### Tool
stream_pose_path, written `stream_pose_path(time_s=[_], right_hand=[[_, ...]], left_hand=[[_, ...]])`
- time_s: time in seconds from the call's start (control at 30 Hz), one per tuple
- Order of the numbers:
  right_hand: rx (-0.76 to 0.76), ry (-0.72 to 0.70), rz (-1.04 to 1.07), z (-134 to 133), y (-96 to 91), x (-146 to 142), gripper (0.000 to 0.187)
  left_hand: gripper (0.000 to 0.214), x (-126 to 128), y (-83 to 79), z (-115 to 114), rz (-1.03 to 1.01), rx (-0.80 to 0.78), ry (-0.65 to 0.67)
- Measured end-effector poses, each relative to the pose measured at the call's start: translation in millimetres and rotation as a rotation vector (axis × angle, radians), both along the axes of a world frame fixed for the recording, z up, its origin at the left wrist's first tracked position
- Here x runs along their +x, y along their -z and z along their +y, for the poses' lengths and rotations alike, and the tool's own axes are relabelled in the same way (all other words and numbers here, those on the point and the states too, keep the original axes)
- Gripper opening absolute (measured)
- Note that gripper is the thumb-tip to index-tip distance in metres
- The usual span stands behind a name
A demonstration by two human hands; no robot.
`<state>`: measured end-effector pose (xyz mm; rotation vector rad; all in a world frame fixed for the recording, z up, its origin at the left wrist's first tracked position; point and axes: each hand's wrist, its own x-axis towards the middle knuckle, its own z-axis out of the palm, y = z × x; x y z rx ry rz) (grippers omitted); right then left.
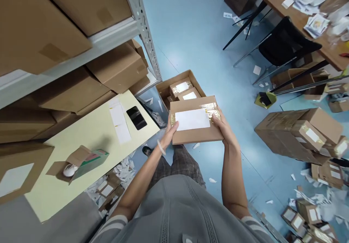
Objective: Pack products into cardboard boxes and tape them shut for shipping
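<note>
Holding the flat brown cardboard parcel with its white label (195,121) level above the open cardboard carton on the blue floor (178,88), left hand (170,132) and right hand (222,126) should, I judge, keep gripping opposite edges firmly.

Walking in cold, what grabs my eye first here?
Dead centre, the left hand and right hand grip a flat cardboard parcel with a white label. Just beyond it on the blue floor sits an open carton of similar parcels, and more boxes lie scattered to the right.
</note>
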<state>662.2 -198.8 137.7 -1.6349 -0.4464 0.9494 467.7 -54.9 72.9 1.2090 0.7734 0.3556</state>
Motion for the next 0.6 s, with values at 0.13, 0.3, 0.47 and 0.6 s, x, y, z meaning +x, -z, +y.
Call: stream_pose_path(time_s=[0.13,0.3,0.47,0.6], right_hand=[[-0.064,-0.026,0.017,2,35.9,62,0.082],[-0.172,-0.02,-0.14,-4,86.8,132,0.082],[-0.548,-0.237,-0.431,-11,137.3,177,0.078],[-0.675,-0.152,-0.567,-25,163.8,182,0.082]], left_hand=[[0.091,49,25.9,-9,-0.007,0.14,0.031],[0.095,103,64.7,-25,-0.014,0.303,0.085],[0.092,120,128.8,-45,0.171,0.245,0.292],[0.085,91,160.1,-66,0.32,0.176,0.469]])
